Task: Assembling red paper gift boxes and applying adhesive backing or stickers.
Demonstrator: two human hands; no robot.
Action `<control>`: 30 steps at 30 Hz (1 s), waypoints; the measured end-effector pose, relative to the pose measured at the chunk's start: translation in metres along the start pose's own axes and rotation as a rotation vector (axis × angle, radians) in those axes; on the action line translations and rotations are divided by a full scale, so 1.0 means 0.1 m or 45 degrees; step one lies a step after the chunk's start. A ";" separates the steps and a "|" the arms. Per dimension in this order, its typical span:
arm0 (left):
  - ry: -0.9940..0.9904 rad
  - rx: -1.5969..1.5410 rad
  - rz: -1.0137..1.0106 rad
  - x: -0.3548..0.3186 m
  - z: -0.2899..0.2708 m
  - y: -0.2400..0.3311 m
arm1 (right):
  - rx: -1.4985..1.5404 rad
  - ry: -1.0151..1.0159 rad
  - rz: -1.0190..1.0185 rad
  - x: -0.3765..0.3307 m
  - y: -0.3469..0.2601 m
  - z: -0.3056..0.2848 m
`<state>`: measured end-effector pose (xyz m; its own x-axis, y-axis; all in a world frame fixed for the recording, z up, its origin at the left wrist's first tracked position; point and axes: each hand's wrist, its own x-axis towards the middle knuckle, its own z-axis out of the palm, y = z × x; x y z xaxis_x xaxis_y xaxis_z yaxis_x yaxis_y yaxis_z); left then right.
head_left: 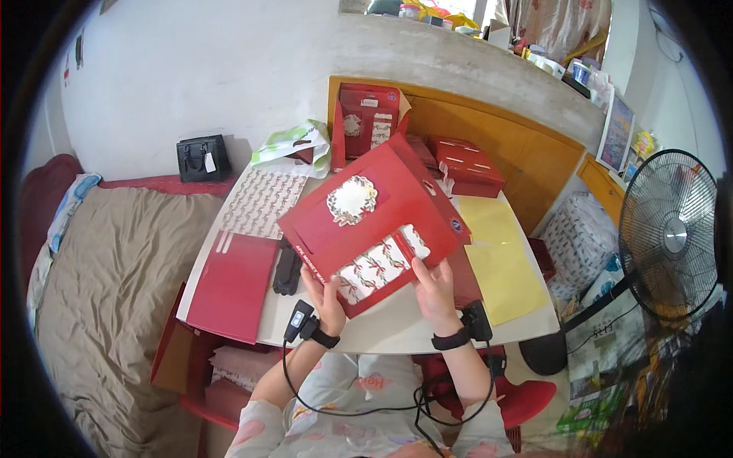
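Note:
Both my hands hold a red cardboard box (366, 252), tilted above the white table. Its face bears a wreath-shaped label and a white panel with red and green sprigs. My left hand (327, 301) grips the lower left edge, thumb on the front. My right hand (435, 294) grips the lower right edge, its thumb beside the panel; fingers behind the box are partly hidden. To the left lie flat red card pieces (233, 286), a sprig-patterned sheet (263, 200) and a long black object (287, 269) of unclear kind.
At the table's (359, 339) back stand an open red box (369, 126), a plastic bag (294, 145) and a closed red box (467, 169). Yellow sheets (508, 282) lie at right. A fan (673, 235) stands beyond; a bed (122, 305) is left. Cables (343, 414) hang from my wristbands.

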<state>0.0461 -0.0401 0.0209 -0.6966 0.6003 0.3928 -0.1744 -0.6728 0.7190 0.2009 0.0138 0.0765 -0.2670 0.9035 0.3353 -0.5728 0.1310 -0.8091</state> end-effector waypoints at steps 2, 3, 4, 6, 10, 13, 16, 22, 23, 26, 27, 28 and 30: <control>-0.165 0.117 0.042 0.02 -0.04 -0.05 | -0.042 0.035 -0.117 0.07 -0.01 0.01; -0.149 0.123 0.049 0.08 -0.10 -0.10 | -0.083 0.041 -0.193 0.09 -0.07 0.02; -0.136 0.126 0.054 0.16 -0.17 -0.14 | -0.126 0.050 -0.271 0.11 -0.11 -0.01; -0.072 0.313 0.162 0.34 -0.30 -0.08 | -0.201 -0.026 -0.344 0.12 -0.20 -0.08; -0.304 0.414 0.486 0.43 -0.25 0.23 | -0.529 -0.248 -0.413 0.08 -0.23 -0.20; -0.438 0.403 0.707 0.30 -0.26 0.21 | -0.412 -0.252 -0.409 0.02 -0.12 -0.28; -0.426 0.487 0.901 0.17 -0.24 0.16 | -0.381 -0.085 -0.616 0.02 0.01 -0.32; -0.470 0.551 1.177 0.08 -0.27 0.26 | -0.390 0.052 -0.544 -0.05 0.04 -0.45; -0.527 0.531 1.166 0.06 -0.28 0.27 | -0.332 0.062 -0.478 -0.06 0.03 -0.48; -0.604 0.429 1.101 0.03 -0.25 0.32 | -0.241 0.079 -0.435 -0.04 -0.03 -0.42; -0.668 0.436 1.051 0.01 -0.29 0.30 | -0.198 0.066 -0.400 -0.04 -0.03 -0.46; -0.732 0.438 1.001 0.00 -0.31 0.29 | -0.157 0.056 -0.370 -0.05 -0.04 -0.51; -0.723 0.446 0.993 0.00 -0.37 0.23 | -0.124 0.078 -0.330 -0.03 0.03 -0.66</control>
<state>0.0166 -0.0712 0.0161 -0.0808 0.2270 0.9705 0.4621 -0.8542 0.2383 0.2511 0.0381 0.0410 -0.0727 0.8572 0.5098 -0.5379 0.3967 -0.7438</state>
